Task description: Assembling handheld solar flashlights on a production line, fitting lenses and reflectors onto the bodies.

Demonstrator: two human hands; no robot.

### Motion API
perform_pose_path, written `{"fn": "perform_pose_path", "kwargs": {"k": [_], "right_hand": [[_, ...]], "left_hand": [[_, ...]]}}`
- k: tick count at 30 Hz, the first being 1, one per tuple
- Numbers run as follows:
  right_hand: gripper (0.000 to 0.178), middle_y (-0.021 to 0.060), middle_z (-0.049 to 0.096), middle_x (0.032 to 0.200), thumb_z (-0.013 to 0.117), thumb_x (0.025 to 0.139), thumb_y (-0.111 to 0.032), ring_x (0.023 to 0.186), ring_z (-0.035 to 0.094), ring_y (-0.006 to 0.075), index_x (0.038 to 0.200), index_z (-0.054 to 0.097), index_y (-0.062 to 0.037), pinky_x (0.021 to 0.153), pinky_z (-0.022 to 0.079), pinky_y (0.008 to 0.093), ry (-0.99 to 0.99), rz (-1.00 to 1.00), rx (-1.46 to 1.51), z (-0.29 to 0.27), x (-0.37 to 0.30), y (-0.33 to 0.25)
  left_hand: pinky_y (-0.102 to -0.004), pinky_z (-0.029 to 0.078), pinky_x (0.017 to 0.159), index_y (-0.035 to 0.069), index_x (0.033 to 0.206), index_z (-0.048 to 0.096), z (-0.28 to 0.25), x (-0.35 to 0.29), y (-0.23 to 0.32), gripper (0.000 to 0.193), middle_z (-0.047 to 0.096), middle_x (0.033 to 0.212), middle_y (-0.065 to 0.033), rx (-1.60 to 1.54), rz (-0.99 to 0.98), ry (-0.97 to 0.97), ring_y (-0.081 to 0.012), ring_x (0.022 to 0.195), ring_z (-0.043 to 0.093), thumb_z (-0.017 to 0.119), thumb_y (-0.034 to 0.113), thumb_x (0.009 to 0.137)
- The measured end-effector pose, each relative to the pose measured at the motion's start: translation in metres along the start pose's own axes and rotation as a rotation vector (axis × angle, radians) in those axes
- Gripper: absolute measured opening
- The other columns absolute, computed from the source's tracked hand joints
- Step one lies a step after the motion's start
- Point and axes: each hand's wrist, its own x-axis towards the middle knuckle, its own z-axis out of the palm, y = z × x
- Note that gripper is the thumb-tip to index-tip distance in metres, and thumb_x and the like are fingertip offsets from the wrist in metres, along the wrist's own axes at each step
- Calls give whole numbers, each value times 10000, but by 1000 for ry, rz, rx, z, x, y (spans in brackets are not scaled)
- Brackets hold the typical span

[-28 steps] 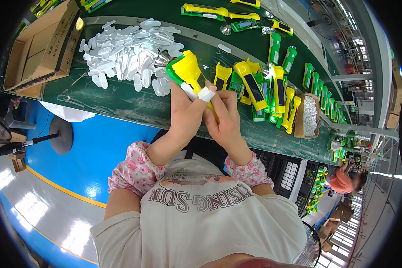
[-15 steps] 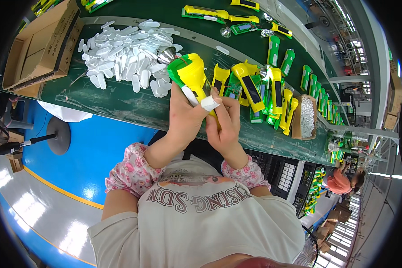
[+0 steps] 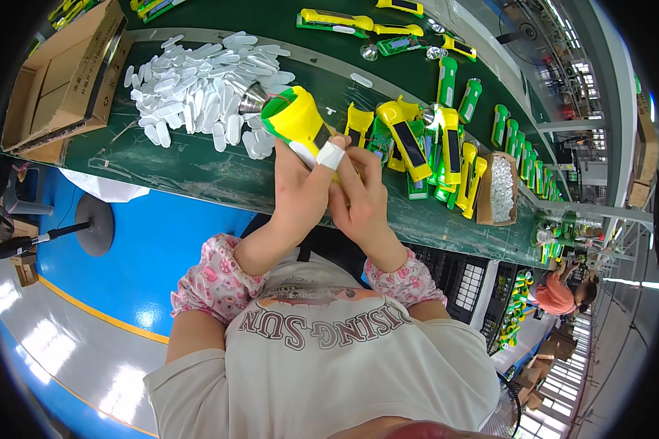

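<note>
A yellow and green flashlight housing [image 3: 300, 117] is held over the bench, its wide open head tilted up and to the left. A silver reflector cup [image 3: 253, 97] hangs beside that head on thin wires. My left hand [image 3: 297, 186] is closed round the green underside of the body. My right hand [image 3: 362, 196] grips the lower end, fingers curled at its yellow side; the fingertips are partly hidden. A white wrap [image 3: 330, 155] circles a digit where the hands meet. Just beyond the hands lies a pile of white oval plastic pieces [image 3: 198, 91].
An open cardboard box [image 3: 58, 88] stands at the left. Yellow flashlight shells with dark panels [image 3: 406, 143] crowd the bench at right, beside a carton of small clear parts [image 3: 503, 190]. More flashlights [image 3: 447, 82] lie farther back. A person in orange [image 3: 556, 294] works far right.
Both hands have shifted slightly left with the flashlight housing, and its head leans farther left. The dangling reflector cup has moved left and a little down with it.
</note>
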Motion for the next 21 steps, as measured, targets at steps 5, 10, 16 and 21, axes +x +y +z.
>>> {"fn": "perform_pose_path", "kwargs": {"k": [5, 10, 16, 21], "right_hand": [[509, 204, 484, 1253, 619, 861, -59, 988, 628, 354, 1357, 517, -6, 757, 552, 388, -162, 22, -13, -5, 1, 10], [536, 240, 451, 1337, 604, 873, -55, 1171, 500, 398, 1395, 487, -22, 1017, 418, 416, -155, 84, 534, -15, 13, 2], [435, 151, 538, 1248, 660, 865, -75, 1119, 534, 311, 1294, 588, -67, 984, 419, 390, -140, -181, 255, 16, 45, 8], [212, 102, 603, 1005, 669, 833, -94, 960, 609, 267, 1042, 705, -97, 899, 458, 430, -214, -75, -1, 29, 85, 104]], "left_hand": [[-285, 528, 812, -17, 1206, 429, -16, 22, 10, 368, 633, 1052, -119, 4, -71, 69, -182, 947, 660, 651, 62, 923], [-388, 537, 904, -18, 1301, 400, -33, 28, 45, 395, 611, 1162, -187, -129, -72, -47, -271, 1051, 647, 581, 110, 974], [-431, 478, 951, 57, 1251, 458, -72, 24, 15, 402, 575, 1102, -121, -372, -364, 135, -251, 1057, 580, 550, 360, 1003], [-316, 438, 668, 125, 978, 515, -107, 49, 40, 225, 494, 812, -21, -516, -301, 69, -148, 738, 492, 604, 330, 957]]}}
